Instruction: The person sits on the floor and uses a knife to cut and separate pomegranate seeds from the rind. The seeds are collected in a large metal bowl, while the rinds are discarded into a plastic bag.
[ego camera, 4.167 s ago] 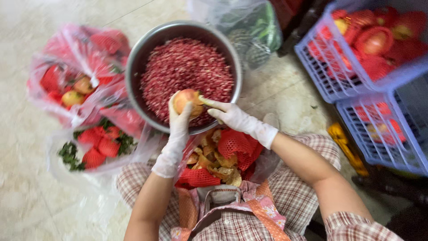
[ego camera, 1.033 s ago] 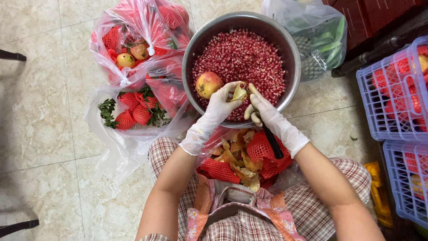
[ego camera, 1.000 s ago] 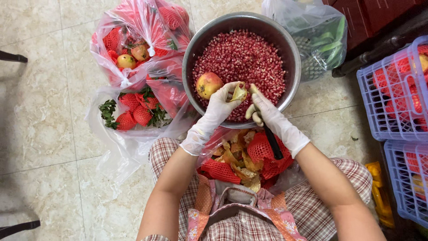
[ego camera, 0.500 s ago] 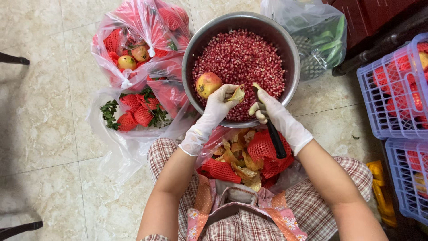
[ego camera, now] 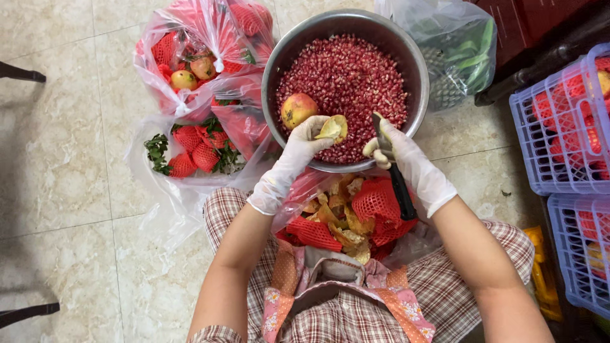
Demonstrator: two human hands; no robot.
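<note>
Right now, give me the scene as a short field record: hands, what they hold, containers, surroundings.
left hand: gloved, holds a piece of yellow peel over the bowl
right hand: gloved, grips a knife, black handle
bowl: metal, full of red pomegranate seeds, one whole pomegranate in it
lap: peel scraps and red foam nets
left side: plastic bags of fruit
right side: lilac crates of fruit
floor: beige tile

Bowl (ego camera: 406, 57) of seeds (ego camera: 346, 82) upper centre — fruit bags (ego camera: 197, 82) to its left, crates (ego camera: 565, 127) at right, peels (ego camera: 343, 219) below.
</note>
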